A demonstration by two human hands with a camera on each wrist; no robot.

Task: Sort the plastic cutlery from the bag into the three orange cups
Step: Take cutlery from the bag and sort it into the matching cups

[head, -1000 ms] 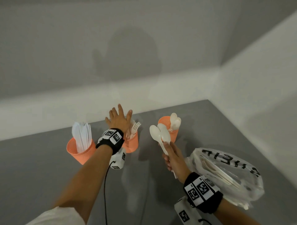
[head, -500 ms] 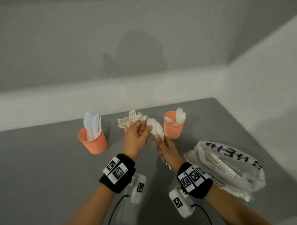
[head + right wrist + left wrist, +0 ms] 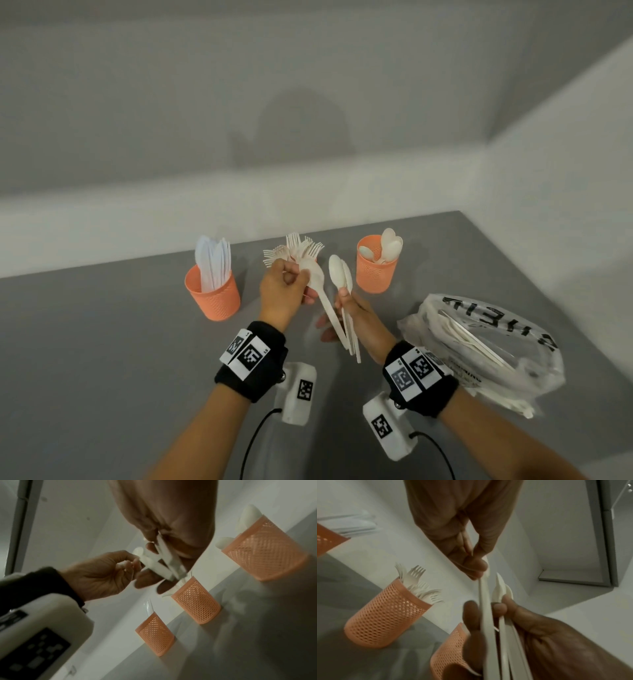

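Observation:
Three orange mesh cups stand in a row on the grey table [image 3: 102, 342]: the left cup [image 3: 214, 298] holds knives, the right cup [image 3: 375, 277] holds spoons. The middle cup [image 3: 385, 622] holds forks [image 3: 301, 248] and is hidden behind my left hand in the head view. My right hand [image 3: 344, 294] grips a bundle of white spoons [image 3: 337, 274] by the handles, bowls up. My left hand [image 3: 303, 274] pinches the head of one white utensil [image 3: 325, 301]. Its handle slants down against the bundle, and fingers cover the head, so its type is unclear.
A clear plastic bag [image 3: 486, 342] with black lettering lies at the right with more white cutlery inside. White walls close the table at the back and on the right. Cables trail from both wrist cameras toward the near edge.
My left hand came back from the fork cup to the right hand. It took hold of one utensil at the head and has drawn that end left, away from the spoon bundle.

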